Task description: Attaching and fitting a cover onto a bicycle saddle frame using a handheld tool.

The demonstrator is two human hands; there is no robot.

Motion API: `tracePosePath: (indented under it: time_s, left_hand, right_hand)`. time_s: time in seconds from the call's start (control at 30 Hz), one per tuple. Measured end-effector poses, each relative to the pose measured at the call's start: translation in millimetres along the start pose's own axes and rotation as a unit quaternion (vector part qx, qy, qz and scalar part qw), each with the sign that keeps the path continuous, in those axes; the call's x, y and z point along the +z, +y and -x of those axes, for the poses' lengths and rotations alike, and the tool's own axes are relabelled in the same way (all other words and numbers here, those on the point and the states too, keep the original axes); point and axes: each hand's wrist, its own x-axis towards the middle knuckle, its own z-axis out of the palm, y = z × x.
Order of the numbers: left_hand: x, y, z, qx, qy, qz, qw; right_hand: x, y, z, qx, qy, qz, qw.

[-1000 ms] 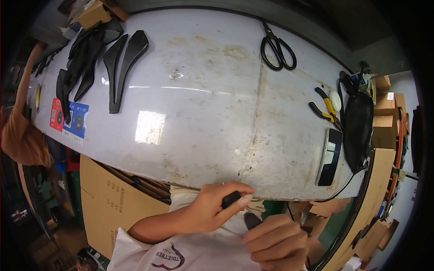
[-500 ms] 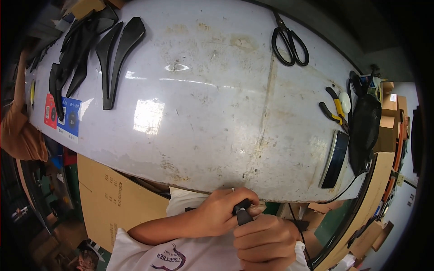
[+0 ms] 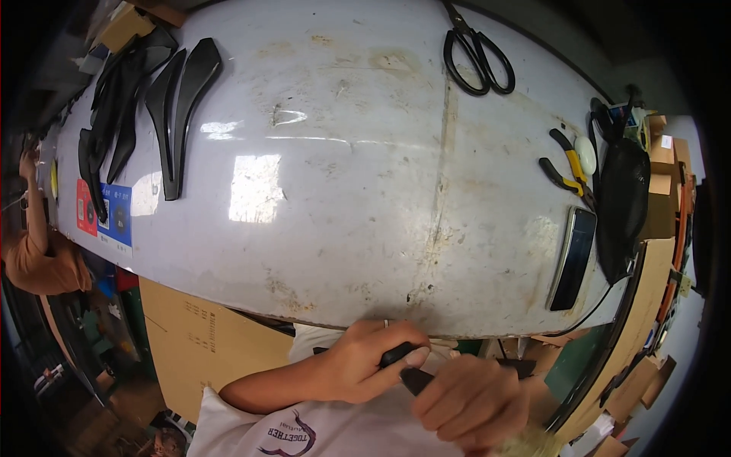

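Note:
At the table's near edge, my left hand [image 3: 369, 364] is closed around a black, smooth-looking piece [image 3: 397, 353], its rounded end showing between thumb and fingers. Close beside it, to the right, my right hand [image 3: 472, 400] is a fist, slightly blurred. From it a dark flat piece [image 3: 415, 380] pokes out toward my left thumb. Another dark pointed end [image 3: 519, 368] shows beyond my right hand; whether it belongs to either held piece I cannot tell. My fingers hide most of both pieces.
Black curved moulded parts [image 3: 181, 114] lie at the far left. Large black-handled scissors [image 3: 478, 61] rest at the back. On the right are yellow-and-black pliers [image 3: 569, 169], a phone [image 3: 572, 259] and a black corded object [image 3: 623, 209]. Another person's arm [image 3: 38, 221] is at the left edge.
My right hand has moved right, opening a small gap between the dark flat piece and the piece in my left hand. My left hand keeps its hold. The view has shifted slightly.

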Motion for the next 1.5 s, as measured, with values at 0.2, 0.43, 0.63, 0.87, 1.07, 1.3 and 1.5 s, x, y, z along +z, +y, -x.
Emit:
tracePosePath:
  time_s: [0.2,0.43,0.63,0.87,1.07,1.3,1.5]
  left_hand:
    - [2.5,0.7,-6.4,0.038,0.003,-0.007,0.999]
    - [5.6,-1.1,-7.7,0.039,0.021,0.001,0.999]
    - [5.5,-2.2,-3.9,0.036,0.026,0.004,0.999]
    - [3.0,-3.0,-3.5,0.041,0.017,-0.001,0.999]
    - [2.0,-11.0,-1.6,0.081,0.034,-0.012,0.996]
    - [-2.1,-13.1,0.9,0.074,0.018,0.042,0.996]
    - [1.0,-14.3,3.3,0.053,0.018,0.015,0.998]
  right_hand:
    - [15.5,16.7,-9.9,-0.135,-0.028,0.254,0.957]
    - [24.1,18.1,-1.9,-0.044,0.169,0.126,0.977]
    - [10.4,14.9,4.5,-0.088,0.072,0.073,0.991]
    - [7.5,11.5,1.3,-0.087,0.008,0.206,0.975]
    - [26.6,33.9,21.1,-0.066,0.42,-0.146,0.893]
    - [19.0,33.7,13.9,-0.16,0.198,-0.008,0.967]
    - [20.7,29.7,3.7,-0.161,0.08,0.117,0.977]
